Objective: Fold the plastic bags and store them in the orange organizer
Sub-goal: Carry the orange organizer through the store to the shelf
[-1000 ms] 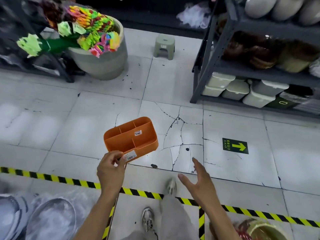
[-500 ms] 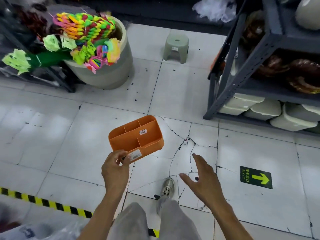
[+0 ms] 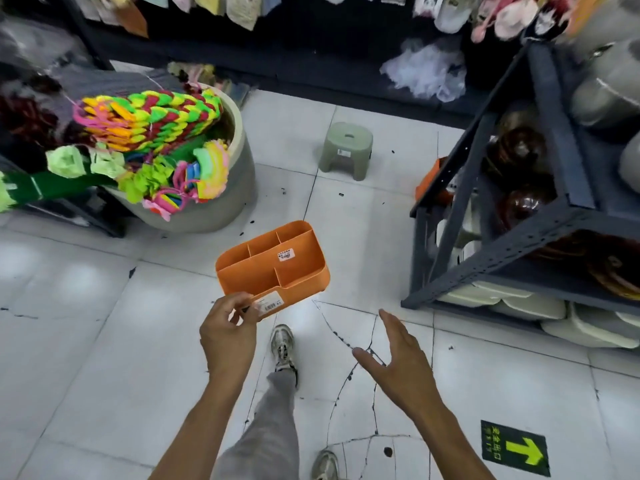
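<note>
- orange organizer [image 3: 273,268]: rectangular plastic caddy, rounded corners, open top, inner dividers making several compartments (three small ones along far side, larger ones nearer). Nothing visible inside.
- Held up in the air above the white tiled floor [image 3: 104,341], tilted so its open top faces the camera; roughly frame centre, in front of the person.
- left hand [image 3: 228,336]: fingers and thumb curled round the organizer's near lower corner, pinching the wall there.
- right hand [image 3: 398,362]: fingers straight and spread, holding nothing, just to the right of and below the organizer, not touching it.
- Labels: white barcode sticker [image 3: 268,305] on near outer wall by the left thumb; small white/red price sticker [image 3: 285,254] on an inner divider. Print on both too small to read.
- green floor sign [image 3: 515,452] bottom right: yellow-green arrow pointing up-frame, Chinese characters beside it, not legible.
- Around: green plastic stool [image 3: 346,148] further back; grey tub [image 3: 211,202] of colourful items at left; dark metal shelving [image 3: 540,216] at right.
- Person's grey trouser leg [image 3: 266,431] and sneaker [image 3: 282,344] below the organizer.
</note>
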`<control>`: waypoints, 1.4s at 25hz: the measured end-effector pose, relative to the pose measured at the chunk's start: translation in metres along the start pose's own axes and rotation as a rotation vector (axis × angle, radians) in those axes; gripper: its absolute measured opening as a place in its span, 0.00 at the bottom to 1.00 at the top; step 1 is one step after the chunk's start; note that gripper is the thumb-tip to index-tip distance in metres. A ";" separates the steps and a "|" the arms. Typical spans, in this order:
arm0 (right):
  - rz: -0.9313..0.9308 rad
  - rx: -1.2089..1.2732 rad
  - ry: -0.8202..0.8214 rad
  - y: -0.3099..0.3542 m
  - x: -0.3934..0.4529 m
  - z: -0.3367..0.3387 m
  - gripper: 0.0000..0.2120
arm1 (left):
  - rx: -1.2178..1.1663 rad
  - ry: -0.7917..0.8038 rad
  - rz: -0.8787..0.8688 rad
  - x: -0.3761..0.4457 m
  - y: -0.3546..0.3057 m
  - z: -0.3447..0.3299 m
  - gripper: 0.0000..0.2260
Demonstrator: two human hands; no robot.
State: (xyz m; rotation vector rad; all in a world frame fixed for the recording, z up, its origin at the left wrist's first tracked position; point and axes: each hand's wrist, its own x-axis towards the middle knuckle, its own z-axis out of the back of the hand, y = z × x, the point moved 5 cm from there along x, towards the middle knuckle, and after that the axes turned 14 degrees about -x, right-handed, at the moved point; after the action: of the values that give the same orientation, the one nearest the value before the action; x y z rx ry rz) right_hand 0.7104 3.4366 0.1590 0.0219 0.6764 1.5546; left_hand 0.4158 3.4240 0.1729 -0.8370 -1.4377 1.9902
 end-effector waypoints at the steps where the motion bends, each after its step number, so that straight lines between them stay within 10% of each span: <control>1: -0.014 0.012 0.005 0.010 0.028 0.004 0.41 | -0.004 -0.001 0.009 0.030 -0.003 -0.010 0.11; 11: -0.051 0.179 -0.070 0.106 0.253 0.093 0.38 | -0.036 0.015 -0.042 0.266 -0.103 -0.104 0.07; 35: -0.048 0.191 -0.078 0.077 0.833 0.365 0.35 | -0.136 -0.055 0.075 0.719 -0.273 -0.527 0.07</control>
State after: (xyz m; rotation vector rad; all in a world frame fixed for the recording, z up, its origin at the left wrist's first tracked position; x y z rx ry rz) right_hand 0.6869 4.3484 0.1723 0.2074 0.7560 1.4315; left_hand 0.3533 4.3547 0.1862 -0.9125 -1.6094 2.0025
